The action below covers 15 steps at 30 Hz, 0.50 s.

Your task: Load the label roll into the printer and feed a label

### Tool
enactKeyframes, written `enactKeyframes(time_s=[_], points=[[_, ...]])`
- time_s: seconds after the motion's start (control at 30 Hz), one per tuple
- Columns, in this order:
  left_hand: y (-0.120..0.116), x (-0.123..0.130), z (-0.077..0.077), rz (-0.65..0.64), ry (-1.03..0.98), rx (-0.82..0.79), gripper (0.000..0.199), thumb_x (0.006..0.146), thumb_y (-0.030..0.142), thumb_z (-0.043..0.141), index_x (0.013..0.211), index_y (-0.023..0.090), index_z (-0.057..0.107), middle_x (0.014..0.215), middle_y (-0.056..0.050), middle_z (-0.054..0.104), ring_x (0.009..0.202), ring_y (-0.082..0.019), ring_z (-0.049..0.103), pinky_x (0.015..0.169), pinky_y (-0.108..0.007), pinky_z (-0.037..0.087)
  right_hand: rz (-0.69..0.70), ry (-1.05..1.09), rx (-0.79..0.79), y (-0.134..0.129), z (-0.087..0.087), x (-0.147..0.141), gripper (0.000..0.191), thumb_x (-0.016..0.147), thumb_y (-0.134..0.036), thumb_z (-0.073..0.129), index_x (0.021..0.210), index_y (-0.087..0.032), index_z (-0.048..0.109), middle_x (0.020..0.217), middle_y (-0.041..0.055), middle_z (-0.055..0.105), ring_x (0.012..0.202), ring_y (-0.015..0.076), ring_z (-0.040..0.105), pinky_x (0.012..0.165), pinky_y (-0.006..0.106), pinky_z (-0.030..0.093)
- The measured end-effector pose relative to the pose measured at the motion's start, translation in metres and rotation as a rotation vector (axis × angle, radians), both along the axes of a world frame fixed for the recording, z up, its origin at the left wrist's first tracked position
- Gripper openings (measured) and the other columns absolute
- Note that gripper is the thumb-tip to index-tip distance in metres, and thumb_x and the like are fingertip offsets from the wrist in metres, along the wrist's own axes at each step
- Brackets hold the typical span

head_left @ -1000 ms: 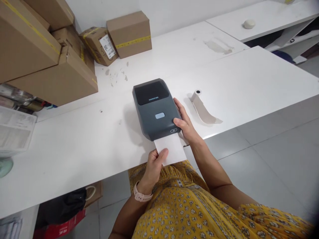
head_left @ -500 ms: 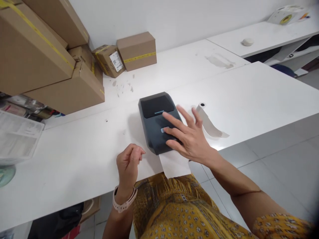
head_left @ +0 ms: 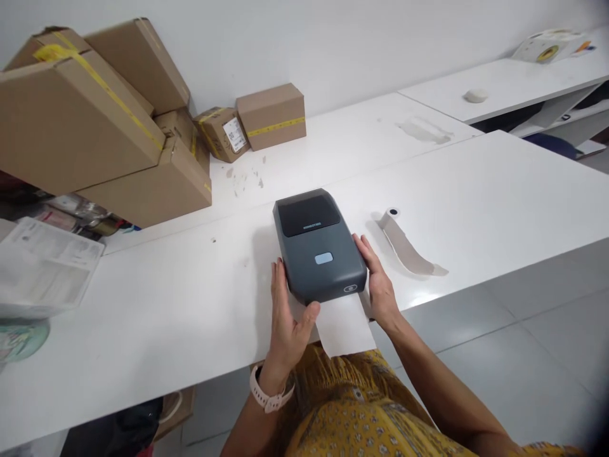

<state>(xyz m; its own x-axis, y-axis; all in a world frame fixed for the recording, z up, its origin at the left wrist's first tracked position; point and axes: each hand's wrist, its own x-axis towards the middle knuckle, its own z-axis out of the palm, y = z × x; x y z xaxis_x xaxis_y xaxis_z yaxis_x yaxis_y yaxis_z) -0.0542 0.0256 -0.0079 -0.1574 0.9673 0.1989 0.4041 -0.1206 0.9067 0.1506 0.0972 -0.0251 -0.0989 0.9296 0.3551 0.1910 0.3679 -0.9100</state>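
Note:
A dark grey label printer (head_left: 304, 263) with a glossy black window and a pale blue button stands on the white table. White paper (head_left: 345, 327) comes out of its front and hangs over the table edge. My left hand (head_left: 289, 320) grips the printer's left side, its thumb at the front corner. Against the right side rests my right hand (head_left: 379, 285), with its fingers along the casing and its thumb hidden. To the right lies a small paper roll (head_left: 392, 213) with a strip (head_left: 413, 254) unrolled from it.
Cardboard boxes (head_left: 147, 190) are stacked at the left, and smaller taped boxes (head_left: 273, 120) stand by the wall. A clear plastic container (head_left: 52, 260) sits at the left edge. On the right-hand shelf are a white round object (head_left: 476, 95) and a printed white box (head_left: 547, 47).
My right hand has left the printer's button and moved to its right side. My left hand has opened from a loose fist and come against the left side.

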Motion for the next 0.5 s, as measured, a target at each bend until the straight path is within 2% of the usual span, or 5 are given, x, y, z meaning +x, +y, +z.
enactKeyframes(time_s=[0.13, 0.23, 0.33, 0.5], points=[[0.002, 0.0, -0.003, -0.004, -0.026, 0.057, 0.077, 0.103, 0.053, 0.054, 0.17, 0.039, 0.017, 0.181, -0.001, 0.012, 0.168, -0.029, 0.001, 0.137, -0.052, 0.01, -0.023, -0.044, -0.009, -0.001, 0.002, -0.002, 0.067, 0.104, -0.074, 0.029, 0.162, -0.043, 0.041, 0.171, -0.0043, 0.04, 0.166, 0.0321, 0.017, 0.134, 0.062, 0.017], [0.004, 0.008, -0.007, -0.036, -0.203, 0.081, 0.072, 0.106, 0.051, 0.048, 0.17, 0.039, 0.017, 0.181, 0.0, 0.011, 0.168, -0.027, 0.009, 0.137, -0.046, 0.017, -0.019, -0.039, -0.007, 0.001, 0.0, -0.003, 0.066, 0.105, -0.072, 0.028, 0.162, -0.042, 0.04, 0.171, -0.0038, 0.041, 0.166, 0.0311, 0.019, 0.134, 0.063, 0.018], [0.005, 0.018, -0.01, -0.04, -0.331, 0.105, 0.071, 0.107, 0.047, 0.047, 0.17, 0.039, 0.015, 0.181, 0.001, 0.01, 0.167, -0.025, 0.016, 0.135, -0.041, 0.024, -0.031, 0.002, 0.023, 0.0, -0.007, -0.007, 0.066, 0.106, -0.069, 0.029, 0.164, -0.038, 0.038, 0.173, -0.0009, 0.038, 0.164, 0.0299, 0.027, 0.133, 0.061, 0.025], [0.007, 0.023, -0.012, 0.032, -0.381, 0.104, 0.069, 0.107, 0.05, 0.047, 0.169, 0.037, 0.022, 0.18, 0.0, 0.018, 0.166, -0.026, 0.02, 0.135, -0.04, 0.027, -0.046, 0.082, 0.015, -0.002, -0.014, -0.015, 0.066, 0.108, -0.065, 0.029, 0.165, -0.032, 0.036, 0.174, 0.0027, 0.035, 0.162, 0.0272, 0.032, 0.131, 0.055, 0.034]])
